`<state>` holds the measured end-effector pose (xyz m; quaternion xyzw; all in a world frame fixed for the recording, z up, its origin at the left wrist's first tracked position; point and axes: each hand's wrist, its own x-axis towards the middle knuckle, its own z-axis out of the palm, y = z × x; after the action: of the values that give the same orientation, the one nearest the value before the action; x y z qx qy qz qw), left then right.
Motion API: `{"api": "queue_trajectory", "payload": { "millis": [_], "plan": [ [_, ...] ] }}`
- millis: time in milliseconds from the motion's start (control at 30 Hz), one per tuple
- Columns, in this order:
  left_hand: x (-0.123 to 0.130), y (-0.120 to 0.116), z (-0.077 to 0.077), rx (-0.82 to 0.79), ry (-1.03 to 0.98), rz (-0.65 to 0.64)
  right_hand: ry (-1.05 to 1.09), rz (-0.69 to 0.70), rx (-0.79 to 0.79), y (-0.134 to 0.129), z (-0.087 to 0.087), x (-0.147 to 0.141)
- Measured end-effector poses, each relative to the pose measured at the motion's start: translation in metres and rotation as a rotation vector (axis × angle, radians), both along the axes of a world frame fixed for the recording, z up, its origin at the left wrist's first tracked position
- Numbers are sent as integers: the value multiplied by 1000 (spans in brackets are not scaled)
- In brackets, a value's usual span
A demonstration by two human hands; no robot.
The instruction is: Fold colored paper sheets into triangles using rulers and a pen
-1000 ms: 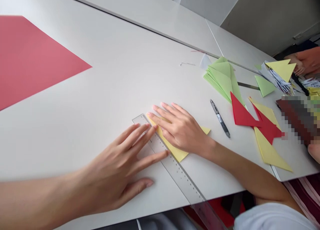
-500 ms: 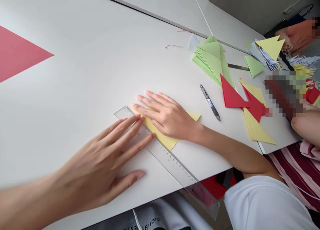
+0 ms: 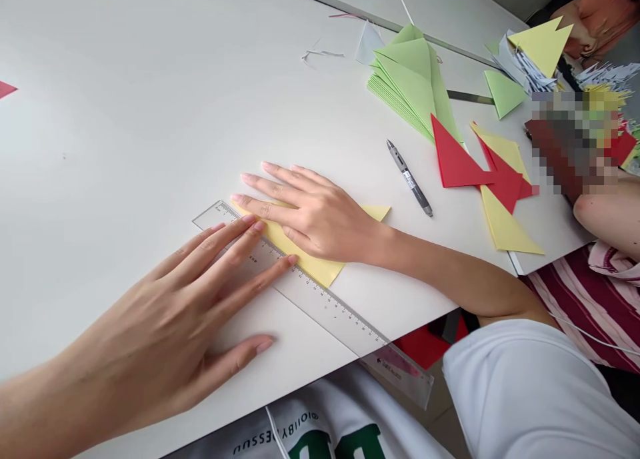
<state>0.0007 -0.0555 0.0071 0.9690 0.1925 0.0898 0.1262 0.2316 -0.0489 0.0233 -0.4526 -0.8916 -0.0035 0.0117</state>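
Note:
My left hand (image 3: 185, 299) lies palm down with its fingers stretched out, the fingertips pressing on a clear plastic ruler (image 3: 320, 312). The ruler lies slantwise on the table and its far end juts past the near edge. Along its upper edge sits a piece of yellow paper (image 3: 320, 270), partly covered by my hands. Flat on that paper rests my right hand (image 3: 315, 216), fingers extended, with their tips reaching beyond the paper onto the tabletop. One pointed corner of the paper shows past my right wrist.
A grey pen (image 3: 410, 179) lies right of my hands. Beyond it are stacked green folded papers (image 3: 410, 86), red folded paper (image 3: 460, 162), a yellow piece (image 3: 507, 226) and white string (image 3: 323, 54). Another person's arm (image 3: 610, 209) rests at the right. The white table's edge (image 3: 320, 374) runs below.
The view has shifted, so things on the table appear farther left and higher, and less red paper shows at the left edge. Both hands keep their places on ruler and paper.

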Motion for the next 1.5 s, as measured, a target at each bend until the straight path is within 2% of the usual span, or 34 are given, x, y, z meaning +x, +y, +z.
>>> {"api": "queue_trajectory", "payload": {
  "millis": [167, 533, 800, 967, 1167, 1300, 1500],
  "plan": [
    [0, 3, -4, 52, -83, -29, -1, -13, 2, -1, 1, -1],
    [2, 2, 2, -21, -42, -19, 48, -35, 11, -1, 0, -1],
    [-1, 1, 0, 6, -17, -25, 58, -69, 14, -4, -1, -4],
    [-2, 3, -3, 50, -49, -53, 57, -85, 48, -6, -3, -9],
    [0, 0, 0, 6, -26, -9, 25, -96, 86, -6, -2, -15],
    [-1, 2, -3, 49, -63, -53, 27, -110, 106, -11, -2, -19],
    [-1, 3, -3, 46, -71, -49, 19, -116, 145, -19, -2, -19]
  ]
}}
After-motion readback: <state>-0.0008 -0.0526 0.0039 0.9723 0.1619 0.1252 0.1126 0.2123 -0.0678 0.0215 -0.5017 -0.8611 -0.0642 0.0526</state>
